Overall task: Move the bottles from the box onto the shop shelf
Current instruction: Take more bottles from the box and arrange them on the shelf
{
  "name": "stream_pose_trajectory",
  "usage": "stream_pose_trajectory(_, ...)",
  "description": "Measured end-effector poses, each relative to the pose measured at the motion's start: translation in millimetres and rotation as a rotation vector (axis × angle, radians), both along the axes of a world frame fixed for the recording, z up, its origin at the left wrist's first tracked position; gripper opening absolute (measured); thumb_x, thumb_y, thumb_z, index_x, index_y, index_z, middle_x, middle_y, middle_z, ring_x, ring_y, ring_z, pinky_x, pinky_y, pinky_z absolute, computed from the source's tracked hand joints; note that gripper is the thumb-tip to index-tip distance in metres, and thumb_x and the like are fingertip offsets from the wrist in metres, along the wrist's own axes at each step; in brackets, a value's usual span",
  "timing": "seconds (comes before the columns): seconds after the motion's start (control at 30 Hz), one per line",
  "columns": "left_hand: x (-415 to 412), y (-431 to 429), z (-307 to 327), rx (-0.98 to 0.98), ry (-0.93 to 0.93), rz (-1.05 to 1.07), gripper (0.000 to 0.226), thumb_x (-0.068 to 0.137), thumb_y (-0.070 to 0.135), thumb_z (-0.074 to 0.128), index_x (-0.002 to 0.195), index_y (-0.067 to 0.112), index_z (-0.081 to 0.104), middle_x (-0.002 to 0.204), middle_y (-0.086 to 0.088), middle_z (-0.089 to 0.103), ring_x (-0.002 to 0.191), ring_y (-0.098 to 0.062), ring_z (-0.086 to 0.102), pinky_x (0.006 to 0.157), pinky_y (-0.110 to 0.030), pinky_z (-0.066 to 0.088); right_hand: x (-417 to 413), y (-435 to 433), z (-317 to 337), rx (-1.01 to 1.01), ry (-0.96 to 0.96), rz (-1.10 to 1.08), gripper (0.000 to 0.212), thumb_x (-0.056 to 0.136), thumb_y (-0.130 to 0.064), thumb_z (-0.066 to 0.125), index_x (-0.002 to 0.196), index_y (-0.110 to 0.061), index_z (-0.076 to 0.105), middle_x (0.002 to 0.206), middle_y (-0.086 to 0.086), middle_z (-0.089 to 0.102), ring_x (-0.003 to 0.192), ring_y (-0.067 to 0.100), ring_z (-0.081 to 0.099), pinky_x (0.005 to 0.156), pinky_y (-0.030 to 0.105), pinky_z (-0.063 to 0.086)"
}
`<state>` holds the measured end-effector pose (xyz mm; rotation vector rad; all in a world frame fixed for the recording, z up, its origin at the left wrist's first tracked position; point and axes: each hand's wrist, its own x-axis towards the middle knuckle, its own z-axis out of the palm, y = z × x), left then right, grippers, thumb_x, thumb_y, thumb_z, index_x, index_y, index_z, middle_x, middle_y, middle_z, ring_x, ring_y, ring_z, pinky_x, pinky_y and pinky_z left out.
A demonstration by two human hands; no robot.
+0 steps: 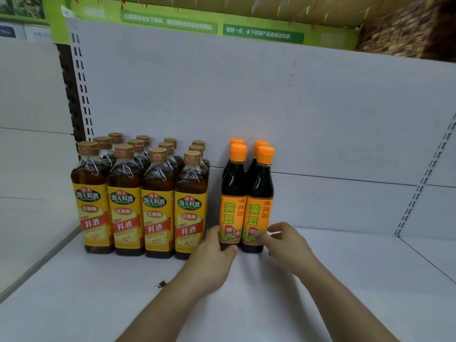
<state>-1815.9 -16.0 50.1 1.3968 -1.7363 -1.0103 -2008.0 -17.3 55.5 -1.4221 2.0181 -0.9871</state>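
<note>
Several dark soy sauce bottles with orange caps and orange labels stand on the white shop shelf. The front left soy bottle and the front right soy bottle stand side by side, with two more behind them. My left hand grips the base of the front left bottle, thumb in front, fingers round its left side. My right hand has its index finger on the label of the front right bottle and its thumb curved at that bottle's right side. The box is out of view.
A block of several cooking wine bottles with gold caps and yellow labels stands just left of the soy bottles. The white back panel rises behind. A small dark speck lies on the shelf. Bare shelf extends to the right.
</note>
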Motion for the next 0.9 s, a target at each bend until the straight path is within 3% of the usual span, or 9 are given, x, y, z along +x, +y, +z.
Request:
stream_pose_trajectory(0.1,9,6,2,0.019,-0.002,-0.04,0.044,0.103,0.037,0.055,0.145,0.031,0.045,0.131,0.012,0.055,0.111,-0.008,0.051,0.091,-0.028,0.041,4,10,-3,0.004,-0.013,-0.036,0.062,0.087,-0.063,0.068,0.131,-0.021,0.056,0.112,-0.006,0.068,0.096,0.014,0.069,0.088,0.038,0.058)
stream_pose_trajectory(0.3,15,17,5,0.025,-0.006,-0.075,0.051,0.102,0.046,0.055,0.149,0.034,0.042,0.147,0.011,0.049,0.128,-0.012,0.05,0.097,-0.03,0.042,13,42,0,-0.014,-0.02,-0.065,0.058,0.086,-0.064,0.069,0.127,-0.024,0.06,0.12,-0.008,0.068,0.106,0.013,0.067,0.093,0.038,0.057)
stream_pose_trajectory(0.43,16,24,5,0.025,0.017,-0.115,0.052,0.1,0.047,0.058,0.149,0.034,0.042,0.146,0.013,0.051,0.128,-0.011,0.05,0.104,-0.034,0.045,11,62,6,-0.035,-0.044,-0.093,0.052,0.085,-0.063,0.071,0.122,-0.028,0.064,0.115,-0.011,0.068,0.105,0.011,0.067,0.09,0.034,0.057)
stream_pose_trajectory(0.57,10,31,5,0.047,-0.004,-0.193,0.054,0.098,0.055,0.057,0.147,0.038,0.041,0.143,0.014,0.05,0.124,-0.01,0.052,0.104,-0.037,0.048,5,81,13,-0.034,-0.054,-0.104,0.042,0.087,-0.061,0.069,0.112,-0.028,0.069,0.107,-0.013,0.07,0.101,0.005,0.066,0.074,0.023,0.05)
stream_pose_trajectory(0.7,-9,43,6,0.054,0.002,-0.276,0.057,0.096,0.059,0.056,0.147,0.041,0.039,0.143,0.015,0.049,0.123,-0.008,0.052,0.095,-0.03,0.047,-13,102,18,-0.038,-0.078,-0.132,0.029,0.089,-0.058,0.069,0.101,-0.031,0.071,0.106,-0.014,0.072,0.1,0.005,0.068,0.074,0.023,0.049)
stream_pose_trajectory(0.9,-50,62,5,0.056,0.048,-0.341,0.054,0.092,0.061,0.06,0.14,0.039,0.046,0.134,0.018,0.054,0.118,-0.004,0.055,0.092,-0.029,0.048,-47,140,20,-0.075,-0.112,-0.229,0.028,0.086,-0.057,0.071,0.098,-0.032,0.073,0.103,-0.016,0.073,0.1,0.006,0.07,0.08,0.027,0.051)
